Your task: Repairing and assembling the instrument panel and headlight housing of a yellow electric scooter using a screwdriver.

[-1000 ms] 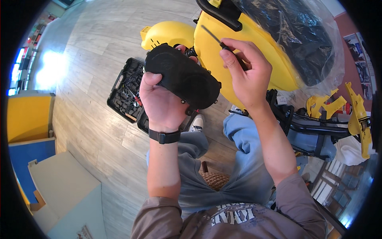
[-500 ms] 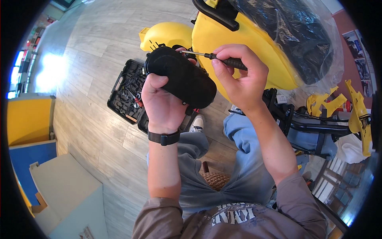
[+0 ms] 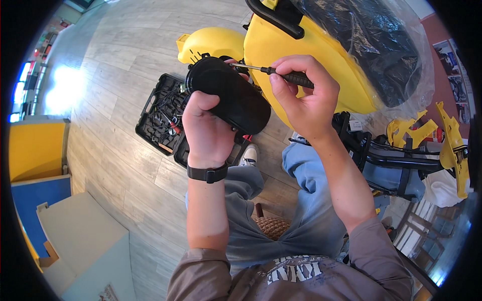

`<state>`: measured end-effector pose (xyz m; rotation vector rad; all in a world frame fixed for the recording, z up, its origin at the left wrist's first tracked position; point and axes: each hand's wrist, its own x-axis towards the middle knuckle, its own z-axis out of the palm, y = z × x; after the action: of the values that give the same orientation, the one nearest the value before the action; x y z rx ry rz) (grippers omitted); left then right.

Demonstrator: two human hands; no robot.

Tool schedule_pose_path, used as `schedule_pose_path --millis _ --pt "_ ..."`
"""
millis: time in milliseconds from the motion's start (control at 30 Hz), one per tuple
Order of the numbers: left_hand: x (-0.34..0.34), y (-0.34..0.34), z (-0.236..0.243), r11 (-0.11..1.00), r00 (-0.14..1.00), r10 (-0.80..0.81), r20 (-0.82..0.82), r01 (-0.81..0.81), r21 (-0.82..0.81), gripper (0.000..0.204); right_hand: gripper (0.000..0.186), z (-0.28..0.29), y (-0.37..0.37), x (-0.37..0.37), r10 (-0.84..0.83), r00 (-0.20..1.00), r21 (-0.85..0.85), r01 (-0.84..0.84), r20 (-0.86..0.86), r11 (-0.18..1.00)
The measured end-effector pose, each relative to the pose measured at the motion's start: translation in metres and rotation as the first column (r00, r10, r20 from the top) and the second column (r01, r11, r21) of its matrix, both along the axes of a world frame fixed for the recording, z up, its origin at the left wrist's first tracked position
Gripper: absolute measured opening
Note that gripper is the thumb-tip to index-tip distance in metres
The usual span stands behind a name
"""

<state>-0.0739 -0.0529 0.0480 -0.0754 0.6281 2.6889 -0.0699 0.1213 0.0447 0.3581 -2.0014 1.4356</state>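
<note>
My left hand (image 3: 207, 131) grips a black, oblong housing (image 3: 233, 98) with rounded ends, the thumb lying on its smooth face. Several thin prongs stick out at its far left end. In my right hand (image 3: 310, 103) is a screwdriver (image 3: 299, 79) with a dark handle, pinched between thumb and fingers. Its metal shaft points left, and the tip is at the far edge of the housing, by the left fingertips. Whether the tip sits in a screw I cannot tell.
An open black tool case (image 3: 159, 118) with cables and tools lies on the wooden floor, beyond my left hand. A large yellow body panel (image 3: 281, 42) and a plastic-wrapped black seat (image 3: 374, 47) stand ahead right. Black frame tubes (image 3: 401, 160) and yellow brackets (image 3: 411, 131) are at right.
The housing has turned a little in my left hand, its smooth face now tilted differently. The screwdriver and right hand have shifted very slightly right.
</note>
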Motion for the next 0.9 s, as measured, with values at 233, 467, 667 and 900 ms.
schedule_pose_path --millis 233,467,667,900 --pt "0.008 0.007 0.001 0.851 0.975 0.034 -0.218 -0.143 -0.506 0.055 0.008 -0.002 0.006 0.000 -0.017 1.000 -0.018 0.017 -0.008 1.000" --pt "0.002 0.003 -0.005 0.579 0.867 0.010 -0.499 -0.411 -0.704 0.059 0.007 0.008 0.008 0.008 -0.082 0.994 0.020 0.080 0.078 0.997" --pt "-0.005 0.000 -0.012 0.380 0.742 -0.011 -0.670 -0.617 -0.689 0.052 0.013 0.002 0.007 0.008 -0.091 0.987 0.045 0.098 -0.129 0.994" --pt "-0.001 0.002 -0.012 0.493 0.733 0.142 -0.665 -0.635 -0.595 0.046 0.028 -0.002 0.001 0.011 0.035 0.972 0.014 -0.033 -0.230 0.999"
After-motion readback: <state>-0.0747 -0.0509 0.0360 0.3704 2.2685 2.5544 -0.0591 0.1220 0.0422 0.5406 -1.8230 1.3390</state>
